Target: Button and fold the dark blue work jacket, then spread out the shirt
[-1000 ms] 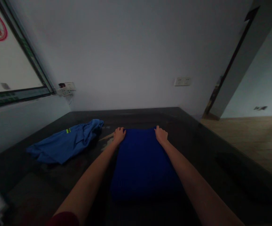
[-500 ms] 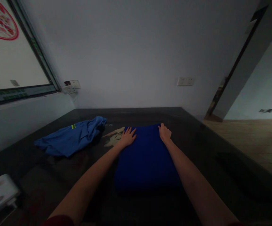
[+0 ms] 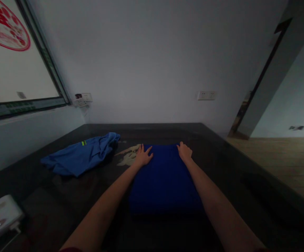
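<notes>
A folded deep-blue cloth (image 3: 165, 178) lies on the dark tabletop right in front of me, its far edge fairly straight. My left hand (image 3: 143, 156) rests on its far left corner with the fingers spread apart. At the far right corner, my right hand (image 3: 185, 152) is closed, pinching the cloth's edge between thumb and fingers. To the left lies a crumpled lighter-blue garment (image 3: 81, 154) with a small yellow-green mark; neither hand touches it. What kind of item the folded cloth is I cannot tell.
The dark table (image 3: 220, 175) meets a white wall with a socket (image 3: 206, 95). A pale printed pattern (image 3: 128, 156) shows beside my left hand. At the near left sits a white device (image 3: 2, 217) with a cable. A window (image 3: 15, 77) is at upper left, wooden floor (image 3: 280, 154) at right.
My left hand's fingers have shifted slightly at the cloth's far left corner. The right hand keeps its pinch. The camera has tilted a little, so the scene sits slightly lower.
</notes>
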Motion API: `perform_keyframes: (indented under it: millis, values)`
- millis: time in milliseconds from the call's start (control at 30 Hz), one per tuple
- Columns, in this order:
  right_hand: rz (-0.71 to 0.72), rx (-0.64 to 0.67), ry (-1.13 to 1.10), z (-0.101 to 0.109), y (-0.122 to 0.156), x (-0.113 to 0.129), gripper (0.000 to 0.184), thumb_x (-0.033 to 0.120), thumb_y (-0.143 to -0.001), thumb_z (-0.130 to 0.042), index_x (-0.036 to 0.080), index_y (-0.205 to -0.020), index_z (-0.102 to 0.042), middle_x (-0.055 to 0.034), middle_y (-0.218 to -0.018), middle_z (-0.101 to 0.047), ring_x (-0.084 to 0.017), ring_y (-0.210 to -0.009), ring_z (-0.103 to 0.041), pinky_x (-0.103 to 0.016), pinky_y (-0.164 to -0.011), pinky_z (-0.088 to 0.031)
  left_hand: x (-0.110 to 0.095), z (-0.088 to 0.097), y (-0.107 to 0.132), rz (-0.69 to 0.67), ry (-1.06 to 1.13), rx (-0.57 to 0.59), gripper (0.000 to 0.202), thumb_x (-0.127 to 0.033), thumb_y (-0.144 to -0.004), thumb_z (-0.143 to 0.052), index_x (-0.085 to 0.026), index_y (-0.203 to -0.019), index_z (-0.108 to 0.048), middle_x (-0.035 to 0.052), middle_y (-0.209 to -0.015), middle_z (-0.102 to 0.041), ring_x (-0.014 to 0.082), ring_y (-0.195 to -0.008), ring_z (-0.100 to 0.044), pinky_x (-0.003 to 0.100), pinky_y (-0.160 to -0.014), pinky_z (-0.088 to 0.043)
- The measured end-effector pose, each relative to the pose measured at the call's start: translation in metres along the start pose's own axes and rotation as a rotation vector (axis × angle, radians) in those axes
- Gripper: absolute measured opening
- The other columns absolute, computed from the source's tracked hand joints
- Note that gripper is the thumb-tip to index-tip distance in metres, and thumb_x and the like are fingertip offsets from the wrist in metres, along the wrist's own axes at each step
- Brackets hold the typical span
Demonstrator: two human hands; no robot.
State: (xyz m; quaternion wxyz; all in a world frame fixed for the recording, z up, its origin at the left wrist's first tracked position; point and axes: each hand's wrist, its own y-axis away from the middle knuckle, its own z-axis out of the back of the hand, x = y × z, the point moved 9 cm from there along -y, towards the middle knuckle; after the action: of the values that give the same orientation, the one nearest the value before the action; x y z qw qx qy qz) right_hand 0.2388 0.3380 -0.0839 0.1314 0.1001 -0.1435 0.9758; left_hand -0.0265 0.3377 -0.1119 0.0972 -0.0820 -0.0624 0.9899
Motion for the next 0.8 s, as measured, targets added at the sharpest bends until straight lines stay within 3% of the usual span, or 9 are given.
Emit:
perform_keyframes:
  millis: [300,433,567,667,800]
  values:
    - [0.001,0.036,-0.057,-0.001,-0.004,-0.001,0.033,0.041,-0.096,-0.034,0.019,-0.113,-0.051,-0.0138,-0.107,-0.064,-0.026,-0.099,-0.062,-0.036,-0.079,-0.045,0.002,-0.005,-0.007,-0.011,-0.016,0.086,0.064,-0.059,-0.088,-0.029,-0.030,-0.145,-0.025,0.0117,-0.153,-0.021,0.0355,-0.140,-0.012,0.052,-0.108,-0.018]
    - [-0.005,0.067,-0.095,0.001,-0.009,-0.005,0.034,0.041,-0.096,-0.034,0.018,-0.112,-0.053,-0.0128,-0.106,-0.065,-0.025,-0.098,-0.063,-0.033,-0.077,-0.045,0.001,-0.001,-0.003,0.001,-0.010,0.069,0.062,-0.058,-0.089,-0.027,-0.031,-0.144,-0.025,0.0110,-0.153,-0.019,0.0336,-0.140,-0.012,0.050,-0.108,-0.019]
    - [0.017,0.046,-0.145,0.024,-0.022,-0.012,0.038,0.035,-0.098,-0.026,0.016,-0.115,-0.053,-0.0140,-0.106,-0.065,-0.023,-0.099,-0.062,-0.032,-0.079,-0.045,0.002,0.019,0.006,0.036,0.012,-0.066,0.056,-0.051,-0.092,-0.029,-0.025,-0.141,-0.034,0.0122,-0.154,-0.016,0.0308,-0.141,-0.008,0.049,-0.109,-0.019]
    - [0.081,0.003,-0.173,0.050,-0.030,-0.010,0.038,0.029,-0.098,-0.024,0.015,-0.119,-0.052,-0.0148,-0.115,-0.061,-0.021,-0.105,-0.058,-0.030,-0.084,-0.043,0.002,0.041,0.010,0.020,0.036,-0.156,0.048,-0.041,-0.093,-0.031,-0.021,-0.135,-0.042,0.0118,-0.151,-0.027,0.0288,-0.141,-0.014,0.052,-0.109,-0.018]
    - [0.253,0.012,-0.194,0.065,-0.023,0.015,0.036,0.023,-0.097,-0.028,0.015,-0.122,-0.053,-0.0111,-0.125,-0.057,-0.017,-0.115,-0.051,-0.025,-0.095,-0.036,-0.009,0.049,0.019,-0.127,0.044,-0.078,0.044,-0.034,-0.089,-0.039,-0.020,-0.130,-0.048,0.0081,-0.144,-0.041,0.0256,-0.138,-0.024,0.047,-0.112,-0.018]
